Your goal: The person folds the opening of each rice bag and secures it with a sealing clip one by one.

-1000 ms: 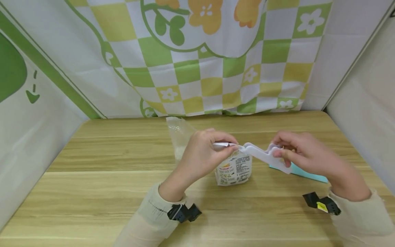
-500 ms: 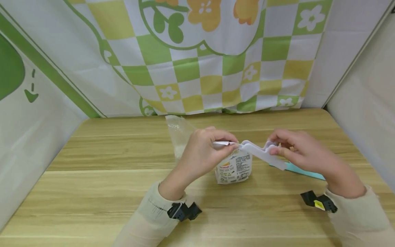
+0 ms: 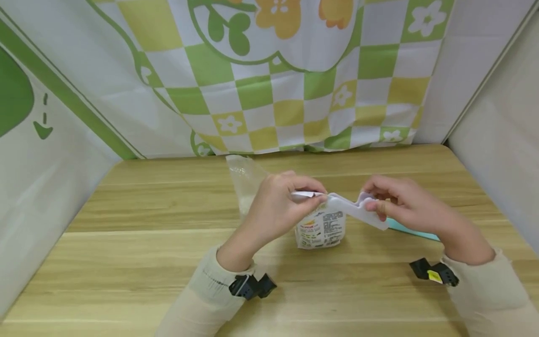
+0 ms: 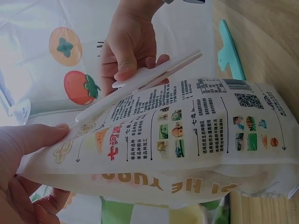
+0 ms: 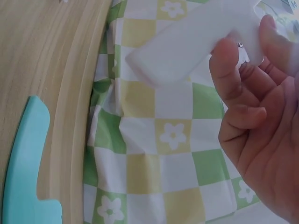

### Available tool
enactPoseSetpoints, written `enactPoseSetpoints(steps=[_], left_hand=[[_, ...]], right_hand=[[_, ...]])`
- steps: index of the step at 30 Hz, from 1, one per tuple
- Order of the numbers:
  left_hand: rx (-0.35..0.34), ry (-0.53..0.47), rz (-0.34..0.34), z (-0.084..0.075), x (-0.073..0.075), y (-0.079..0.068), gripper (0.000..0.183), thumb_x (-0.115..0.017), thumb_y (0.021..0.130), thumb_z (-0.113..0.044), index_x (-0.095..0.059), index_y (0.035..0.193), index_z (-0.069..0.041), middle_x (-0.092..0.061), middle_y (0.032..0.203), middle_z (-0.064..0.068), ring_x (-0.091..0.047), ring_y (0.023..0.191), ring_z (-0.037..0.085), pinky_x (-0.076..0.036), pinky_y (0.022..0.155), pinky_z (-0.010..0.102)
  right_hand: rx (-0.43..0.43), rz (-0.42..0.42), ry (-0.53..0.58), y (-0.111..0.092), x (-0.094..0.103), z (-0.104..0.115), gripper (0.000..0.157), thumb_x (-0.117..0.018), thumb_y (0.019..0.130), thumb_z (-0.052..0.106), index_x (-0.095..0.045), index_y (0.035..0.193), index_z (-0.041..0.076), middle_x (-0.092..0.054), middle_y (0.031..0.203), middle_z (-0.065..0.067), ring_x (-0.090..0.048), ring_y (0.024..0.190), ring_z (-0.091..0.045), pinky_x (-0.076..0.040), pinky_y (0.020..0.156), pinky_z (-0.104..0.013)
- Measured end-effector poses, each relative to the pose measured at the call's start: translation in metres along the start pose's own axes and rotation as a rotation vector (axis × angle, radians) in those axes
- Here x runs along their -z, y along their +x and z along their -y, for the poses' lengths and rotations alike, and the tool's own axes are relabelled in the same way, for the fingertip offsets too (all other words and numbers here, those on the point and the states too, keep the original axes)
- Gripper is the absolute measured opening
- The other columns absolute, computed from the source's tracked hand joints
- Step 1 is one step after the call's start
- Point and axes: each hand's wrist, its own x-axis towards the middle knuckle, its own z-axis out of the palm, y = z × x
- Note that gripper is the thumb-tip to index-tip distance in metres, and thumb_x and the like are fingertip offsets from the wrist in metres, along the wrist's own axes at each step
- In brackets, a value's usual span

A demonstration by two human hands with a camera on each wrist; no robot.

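My left hand (image 3: 273, 201) pinches the folded top of a white printed food bag (image 3: 322, 232) between thumb and fingers. The bag stands on the table, and its printed side with a red logo fills much of the left wrist view. A white bag clip (image 3: 358, 210) is held by my right hand (image 3: 404, 201), thumb in front and fingers behind. Its far end overlaps the bag's top corner, right beside my left fingertips. In the left wrist view the clip's two arms (image 4: 133, 88) stand slightly apart along the bag's upper edge.
A teal clip (image 3: 414, 230) lies on the wooden table (image 3: 147, 271) below my right hand. Behind my left hand is a clear plastic bag (image 3: 244, 180), partly hidden. A checkered cloth (image 3: 290, 112) hangs at the table's back edge, with white walls either side.
My right hand has moved left with the white clip, bringing the clip's end further over the bag's top. My left hand keeps its pinch almost unmoved.
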Motion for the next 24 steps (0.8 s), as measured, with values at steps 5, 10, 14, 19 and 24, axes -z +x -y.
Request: enactPoseSetpoints(steps=[5, 10, 14, 19, 24], left_hand=[[0.034, 0.012, -0.005, 0.0, 0.001, 0.001, 0.005, -0.08, 0.084, -0.016, -0.08, 0.089, -0.014, -0.077, 0.086, -0.005, -0.052, 0.075, 0.008, -0.044, 0.067, 0.023], [0.052, 0.001, -0.012, 0.0, 0.002, 0.001, 0.005, -0.081, 0.083, -0.015, -0.079, 0.088, -0.014, -0.076, 0.084, -0.004, -0.047, 0.074, 0.01, -0.044, 0.067, 0.023], [0.054, -0.001, -0.004, -0.001, 0.003, 0.001, 0.005, -0.081, 0.083, -0.015, -0.079, 0.087, -0.014, -0.077, 0.085, -0.004, -0.047, 0.076, 0.011, -0.044, 0.069, 0.024], [0.097, -0.019, 0.026, 0.001, 0.006, 0.003, 0.005, -0.081, 0.083, -0.018, -0.079, 0.087, -0.015, -0.075, 0.085, -0.006, -0.045, 0.08, 0.013, -0.041, 0.07, 0.027], [0.167, -0.054, 0.036, 0.005, 0.013, 0.003, 0.008, -0.08, 0.084, -0.022, -0.08, 0.091, -0.018, -0.075, 0.089, -0.007, -0.048, 0.083, 0.014, -0.041, 0.073, 0.029]], right_hand=[[0.022, 0.005, 0.035, 0.001, -0.001, -0.003, 0.016, -0.06, 0.096, 0.0, -0.06, 0.107, 0.012, -0.067, 0.084, 0.006, -0.059, 0.066, -0.008, -0.048, 0.054, -0.024], [0.021, -0.005, 0.027, 0.002, -0.003, -0.002, 0.014, -0.059, 0.097, 0.001, -0.06, 0.108, 0.011, -0.068, 0.087, 0.004, -0.061, 0.07, -0.006, -0.05, 0.056, -0.025], [-0.006, -0.023, 0.005, 0.003, -0.004, 0.002, 0.013, -0.06, 0.097, 0.003, -0.061, 0.107, 0.011, -0.069, 0.089, 0.004, -0.062, 0.075, -0.005, -0.05, 0.057, -0.025], [-0.027, -0.037, -0.004, 0.004, -0.007, 0.006, 0.013, -0.061, 0.097, 0.005, -0.061, 0.108, 0.011, -0.07, 0.091, 0.003, -0.062, 0.078, -0.004, -0.051, 0.058, -0.025], [-0.052, -0.04, 0.03, 0.005, -0.008, 0.005, 0.012, -0.06, 0.097, 0.004, -0.061, 0.108, 0.009, -0.069, 0.089, 0.002, -0.06, 0.073, -0.006, -0.05, 0.056, -0.025]])
